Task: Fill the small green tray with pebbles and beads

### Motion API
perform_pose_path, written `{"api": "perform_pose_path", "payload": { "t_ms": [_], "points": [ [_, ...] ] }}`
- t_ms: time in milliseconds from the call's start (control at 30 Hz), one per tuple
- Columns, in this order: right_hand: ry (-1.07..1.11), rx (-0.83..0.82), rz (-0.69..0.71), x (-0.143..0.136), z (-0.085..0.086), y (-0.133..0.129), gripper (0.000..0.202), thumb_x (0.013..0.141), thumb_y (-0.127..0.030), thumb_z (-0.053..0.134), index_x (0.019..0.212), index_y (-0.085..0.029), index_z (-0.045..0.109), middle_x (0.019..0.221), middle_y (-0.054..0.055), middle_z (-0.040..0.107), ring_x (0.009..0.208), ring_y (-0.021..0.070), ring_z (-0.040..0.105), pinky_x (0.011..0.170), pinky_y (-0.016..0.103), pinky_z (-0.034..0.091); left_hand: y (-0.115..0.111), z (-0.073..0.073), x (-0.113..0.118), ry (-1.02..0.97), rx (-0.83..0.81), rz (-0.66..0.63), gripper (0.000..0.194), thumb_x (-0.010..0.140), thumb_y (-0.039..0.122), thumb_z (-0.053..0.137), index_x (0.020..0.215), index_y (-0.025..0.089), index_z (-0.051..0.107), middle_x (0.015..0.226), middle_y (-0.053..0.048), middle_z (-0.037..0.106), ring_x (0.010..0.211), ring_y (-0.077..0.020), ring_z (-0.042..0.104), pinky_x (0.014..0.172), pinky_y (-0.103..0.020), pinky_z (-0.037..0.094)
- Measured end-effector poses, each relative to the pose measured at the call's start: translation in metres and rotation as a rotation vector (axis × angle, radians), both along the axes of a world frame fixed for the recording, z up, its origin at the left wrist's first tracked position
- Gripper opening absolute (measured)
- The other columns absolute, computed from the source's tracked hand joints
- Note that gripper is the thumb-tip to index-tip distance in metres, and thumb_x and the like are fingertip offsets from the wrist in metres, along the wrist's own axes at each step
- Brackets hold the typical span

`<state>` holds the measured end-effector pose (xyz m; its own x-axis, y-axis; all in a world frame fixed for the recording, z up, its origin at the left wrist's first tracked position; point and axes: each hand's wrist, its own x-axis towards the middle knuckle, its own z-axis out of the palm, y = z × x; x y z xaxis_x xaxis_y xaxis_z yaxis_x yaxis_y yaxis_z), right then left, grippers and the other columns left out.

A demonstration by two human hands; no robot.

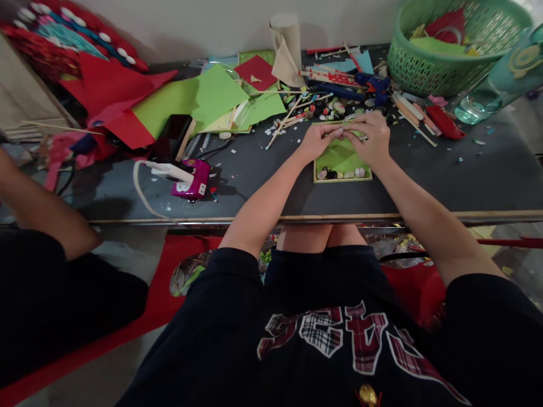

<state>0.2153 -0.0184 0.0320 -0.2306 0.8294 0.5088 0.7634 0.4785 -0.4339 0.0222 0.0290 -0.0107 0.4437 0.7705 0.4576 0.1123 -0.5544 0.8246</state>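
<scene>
Over a small green panel with a pale raised border (343, 180), my left hand (316, 141) and my right hand (372, 135) meet fingertip to fingertip. Both are closed in a pinch on something too small to make out. A thin pale loop (351, 117) shows beside the right fingers; whether they hold it is unclear. Along the panel's near edge lies a row of pebbles (348, 174), some white and some dark. My hands hide part of the panel's far side. Just beyond it, many loose pebbles (337, 107) are spread on the dark table (263, 181).
Behind lie green paper sheets (218, 93), thin sticks (278, 135) and a blue glue gun (373, 83). A green basket (424, 70) and a clear bottle (483, 93) stand right. Left are a purple power socket (197, 180), a phone (173, 135) and another person's arm (46, 209).
</scene>
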Motion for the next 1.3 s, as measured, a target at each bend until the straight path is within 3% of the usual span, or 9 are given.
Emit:
{"api": "perform_pose_path", "payload": {
  "t_ms": [267,433,900,1300],
  "points": [
    [0.004,0.027,0.032,-0.001,-0.006,-0.001,0.033,0.097,-0.059,0.053,0.096,-0.031,0.071,0.111,0.007,0.071,0.123,0.0337,0.06,0.114,0.061,0.042,-0.002,0.002,0.0,-0.041,-0.034,-0.022,0.071,0.084,0.079,0.056,0.107,0.016,0.079,0.09,-0.007,0.08,0.095,-0.0227,0.075,0.095,-0.038,0.058],
    [0.071,0.108,0.133,0.002,-0.019,0.008,0.047,0.096,-0.069,0.046,0.107,-0.026,0.062,0.107,0.011,0.068,0.111,0.0316,0.063,0.105,0.059,0.049,-0.006,0.009,-0.001,-0.049,-0.071,-0.023,0.07,0.082,0.08,0.059,0.102,0.016,0.08,0.092,-0.009,0.081,0.094,-0.0245,0.075,0.092,-0.039,0.058],
    [0.031,0.156,0.219,0.002,-0.02,0.008,0.039,0.101,-0.061,0.043,0.112,-0.025,0.054,0.109,0.009,0.065,0.105,0.0283,0.063,0.099,0.057,0.053,-0.008,0.009,-0.001,-0.053,-0.118,-0.021,0.057,0.086,0.067,0.068,0.102,0.014,0.079,0.09,-0.01,0.08,0.093,-0.0254,0.074,0.092,-0.041,0.057],
    [0.04,0.129,0.292,0.003,-0.023,0.011,0.036,0.101,-0.059,0.044,0.114,-0.026,0.05,0.107,0.007,0.061,0.102,0.0264,0.062,0.096,0.056,0.054,-0.005,0.007,-0.001,-0.042,-0.073,-0.052,0.06,0.085,0.072,0.065,0.1,0.016,0.079,0.086,-0.009,0.078,0.089,-0.0238,0.074,0.087,-0.039,0.059]
  ]
}}
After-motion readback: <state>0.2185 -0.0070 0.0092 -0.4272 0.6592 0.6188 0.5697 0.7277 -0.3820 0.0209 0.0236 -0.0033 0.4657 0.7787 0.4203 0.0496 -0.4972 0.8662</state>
